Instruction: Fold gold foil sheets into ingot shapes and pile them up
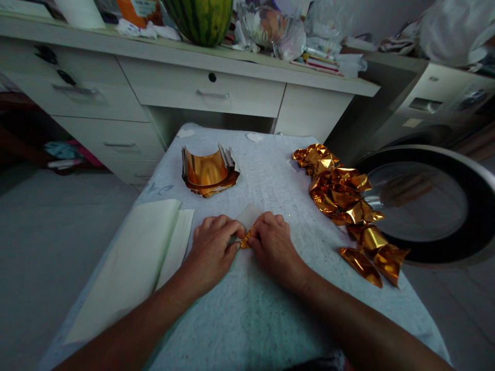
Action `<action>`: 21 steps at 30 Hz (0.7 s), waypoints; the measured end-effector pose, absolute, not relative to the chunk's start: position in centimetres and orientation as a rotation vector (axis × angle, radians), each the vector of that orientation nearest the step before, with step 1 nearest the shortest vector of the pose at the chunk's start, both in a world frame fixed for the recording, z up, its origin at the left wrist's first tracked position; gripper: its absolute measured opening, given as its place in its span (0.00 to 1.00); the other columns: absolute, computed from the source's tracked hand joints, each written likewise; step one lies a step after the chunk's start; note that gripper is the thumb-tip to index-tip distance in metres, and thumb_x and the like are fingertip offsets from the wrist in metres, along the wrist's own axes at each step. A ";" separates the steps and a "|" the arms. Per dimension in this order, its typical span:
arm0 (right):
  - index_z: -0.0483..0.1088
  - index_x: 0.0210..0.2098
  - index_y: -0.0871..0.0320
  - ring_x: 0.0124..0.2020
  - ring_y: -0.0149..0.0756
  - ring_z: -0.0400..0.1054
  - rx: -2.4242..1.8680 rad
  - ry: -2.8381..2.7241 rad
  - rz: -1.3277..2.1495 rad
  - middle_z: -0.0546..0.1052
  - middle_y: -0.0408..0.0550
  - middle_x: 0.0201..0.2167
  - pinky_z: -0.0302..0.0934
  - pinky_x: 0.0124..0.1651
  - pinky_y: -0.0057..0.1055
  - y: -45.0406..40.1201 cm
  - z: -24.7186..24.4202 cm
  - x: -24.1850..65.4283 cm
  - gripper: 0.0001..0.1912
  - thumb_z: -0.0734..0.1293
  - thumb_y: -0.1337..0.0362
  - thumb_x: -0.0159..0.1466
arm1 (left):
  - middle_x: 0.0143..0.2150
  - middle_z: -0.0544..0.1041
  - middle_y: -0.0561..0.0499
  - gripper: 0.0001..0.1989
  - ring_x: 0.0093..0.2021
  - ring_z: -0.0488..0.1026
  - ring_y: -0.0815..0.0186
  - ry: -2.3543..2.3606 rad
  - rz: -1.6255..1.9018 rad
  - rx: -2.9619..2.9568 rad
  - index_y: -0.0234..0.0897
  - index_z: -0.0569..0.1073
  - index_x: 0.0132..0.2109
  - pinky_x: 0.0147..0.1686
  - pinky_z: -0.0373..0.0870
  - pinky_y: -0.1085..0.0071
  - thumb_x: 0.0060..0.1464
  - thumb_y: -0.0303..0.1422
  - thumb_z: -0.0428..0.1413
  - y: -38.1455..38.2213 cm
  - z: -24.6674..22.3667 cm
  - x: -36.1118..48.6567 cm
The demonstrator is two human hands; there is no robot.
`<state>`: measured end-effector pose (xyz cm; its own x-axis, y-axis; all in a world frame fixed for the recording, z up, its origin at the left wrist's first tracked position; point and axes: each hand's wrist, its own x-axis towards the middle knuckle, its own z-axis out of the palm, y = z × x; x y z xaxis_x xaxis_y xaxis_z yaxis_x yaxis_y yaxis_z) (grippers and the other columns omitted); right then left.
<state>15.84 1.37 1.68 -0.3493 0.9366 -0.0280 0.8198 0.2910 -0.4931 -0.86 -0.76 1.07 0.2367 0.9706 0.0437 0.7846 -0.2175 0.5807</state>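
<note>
Between my hands a small piece of gold foil paper (246,240) with a pale underside lies on the cloth-covered table (266,165). My left hand (216,247) pinches its left edge, thumb against fingers. From the other side my right hand (275,246) grips the foil, its fingers curled and partly hiding it. A whitish flap (249,215) sticks out beyond the fingertips. Farther back stands a curved stack of gold foil sheets (209,171). Along the right edge lies a pile of folded gold foil pieces (334,193).
A folded white sheet (135,257) lies left of my left arm. Behind the table is a white drawer cabinet (247,98) bearing a watermelon (201,20) and a glass bowl (266,26). A washing machine's open round door (425,201) borders the table's right side.
</note>
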 end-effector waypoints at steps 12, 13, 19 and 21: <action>0.69 0.33 0.57 0.42 0.41 0.58 -1.448 -2.308 0.666 0.67 0.49 0.38 0.53 0.47 0.39 1.2 1.8 16.9 0.04 0.64 0.70 0.57 | 0.42 0.73 0.51 0.14 0.47 0.64 0.57 1.628 0.550 2.109 0.47 0.77 0.43 0.47 0.62 0.58 0.53 0.24 0.53 -0.7 1.2 -0.8; 0.69 0.34 0.57 0.42 0.41 0.58 -1.441 -2.319 0.665 0.67 0.49 0.38 0.53 0.47 0.39 1.2 1.8 17.0 0.05 0.64 0.70 0.57 | 0.42 0.73 0.52 0.15 0.47 0.64 0.57 1.633 0.552 2.108 0.47 0.77 0.43 0.47 0.62 0.58 0.53 0.24 0.53 -0.7 1.3 -0.8; 0.69 0.35 0.57 0.43 0.42 0.57 -1.445 -2.343 0.667 0.67 0.49 0.39 0.53 0.47 0.39 1.3 1.8 17.1 0.05 0.63 0.69 0.59 | 0.43 0.73 0.51 0.15 0.47 0.64 0.57 1.640 0.540 2.102 0.47 0.77 0.43 0.47 0.61 0.57 0.54 0.24 0.53 -0.8 1.6 -0.6; 0.69 0.35 0.57 0.43 0.42 0.57 -1.455 -2.345 0.669 0.67 0.49 0.39 0.53 0.48 0.40 1.3 1.8 17.0 0.04 0.64 0.69 0.60 | 0.43 0.73 0.51 0.12 0.47 0.64 0.56 1.641 0.534 2.101 0.47 0.78 0.43 0.47 0.61 0.57 0.56 0.27 0.54 -0.8 1.5 -0.5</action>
